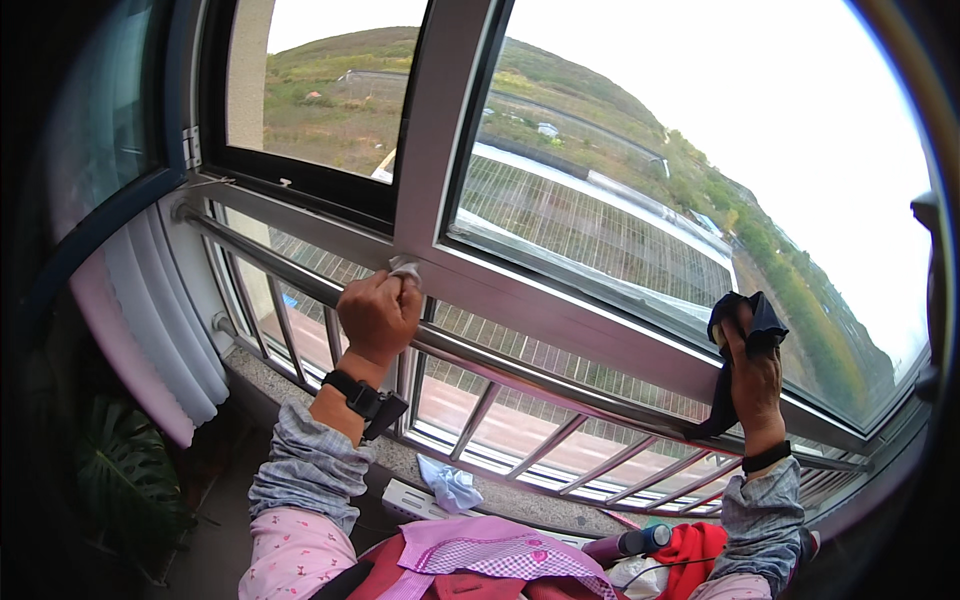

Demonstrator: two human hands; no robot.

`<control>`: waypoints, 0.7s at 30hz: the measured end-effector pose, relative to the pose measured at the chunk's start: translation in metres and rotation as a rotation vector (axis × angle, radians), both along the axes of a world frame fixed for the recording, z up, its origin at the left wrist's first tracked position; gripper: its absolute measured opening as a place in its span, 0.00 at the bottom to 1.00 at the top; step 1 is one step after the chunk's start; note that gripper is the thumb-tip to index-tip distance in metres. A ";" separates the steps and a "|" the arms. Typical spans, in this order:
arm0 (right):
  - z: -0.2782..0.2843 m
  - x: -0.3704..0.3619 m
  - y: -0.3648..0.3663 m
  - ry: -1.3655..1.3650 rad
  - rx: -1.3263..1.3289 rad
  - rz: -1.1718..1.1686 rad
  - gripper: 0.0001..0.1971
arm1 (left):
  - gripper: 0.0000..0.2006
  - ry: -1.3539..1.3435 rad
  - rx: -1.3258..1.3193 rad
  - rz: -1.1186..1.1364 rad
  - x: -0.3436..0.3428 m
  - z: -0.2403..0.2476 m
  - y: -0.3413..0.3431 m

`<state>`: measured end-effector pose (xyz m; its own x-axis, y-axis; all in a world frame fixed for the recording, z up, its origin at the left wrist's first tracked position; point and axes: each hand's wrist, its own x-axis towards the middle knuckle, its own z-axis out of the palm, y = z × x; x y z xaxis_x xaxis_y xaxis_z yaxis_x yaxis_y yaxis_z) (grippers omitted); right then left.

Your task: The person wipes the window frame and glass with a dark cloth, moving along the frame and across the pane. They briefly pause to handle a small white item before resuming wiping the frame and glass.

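My left hand (380, 316) is closed round a crumpled white cloth (405, 268), a bit of which shows above the fingers. It is at the metal window frame (425, 190), where the upright meets the lower rail. At the right, my right hand (752, 375) grips a dark cloth (757, 322) at the lower part of the large window pane (640, 250). One end of that cloth hangs down beside the wrist, in front of the frame. Part of the fingers is hidden under the cloth.
A metal railing (520, 375) crosses below the window. An open sash (110, 130) stands at the left, over a pale curtain (150, 310) and a leafy plant (130, 475). Below lie a whitish cloth (450, 485), a purple bottle (628, 543) and a red cloth (690, 555).
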<state>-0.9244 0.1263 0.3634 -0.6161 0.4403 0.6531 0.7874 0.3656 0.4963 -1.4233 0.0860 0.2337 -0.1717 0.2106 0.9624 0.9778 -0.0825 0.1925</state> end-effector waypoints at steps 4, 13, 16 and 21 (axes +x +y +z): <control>0.006 -0.067 0.014 -0.063 -0.003 0.027 0.25 | 0.14 -0.017 0.013 -0.025 0.000 0.001 -0.002; 0.019 -0.258 0.032 -0.192 -0.002 0.644 0.13 | 0.15 -0.063 0.025 -0.034 0.001 0.003 -0.004; 0.027 -0.292 0.035 -0.264 0.009 0.758 0.14 | 0.14 -0.065 0.016 -0.021 0.001 0.004 -0.005; 0.114 -0.287 0.047 -0.243 0.215 0.619 0.17 | 0.14 -0.061 0.030 -0.045 -0.001 0.003 -0.004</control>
